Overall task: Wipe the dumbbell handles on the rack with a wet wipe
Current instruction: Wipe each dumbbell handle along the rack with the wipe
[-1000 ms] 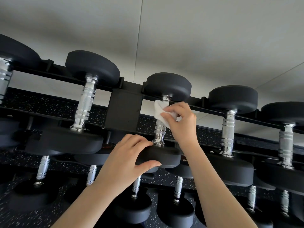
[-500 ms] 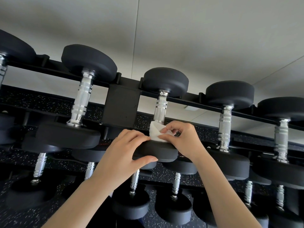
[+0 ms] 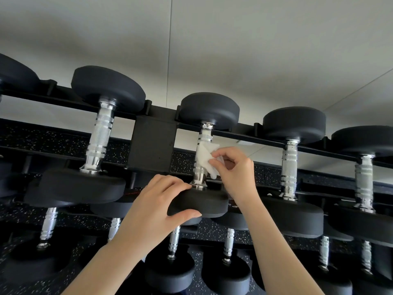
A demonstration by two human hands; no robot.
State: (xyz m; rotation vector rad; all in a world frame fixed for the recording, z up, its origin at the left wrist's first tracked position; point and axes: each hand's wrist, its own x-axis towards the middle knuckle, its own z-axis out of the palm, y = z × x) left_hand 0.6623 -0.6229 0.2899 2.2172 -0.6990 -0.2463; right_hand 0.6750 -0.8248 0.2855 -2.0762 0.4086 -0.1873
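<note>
Head view: black rack (image 3: 152, 143) w/ rows of dumbbells runs across the middle of the frame. Left hand (image 3: 153, 211) is center-low, fingers and thumb clamped on the near black end (image 3: 202, 202) of the middle dumbbell. Right hand (image 3: 236, 171) is just right of center, fingertips pinching a white wet wipe (image 3: 205, 158). Wipe is pressed on the shiny handle (image 3: 202, 160) of that dumbbell, approx. halfway up, w/ bare metal above and below it. Far black end (image 3: 209, 110) sits on the top rail. More dumbbells left, right & on the lower row. Gray wall (image 3: 212, 50) fills the top.
</note>
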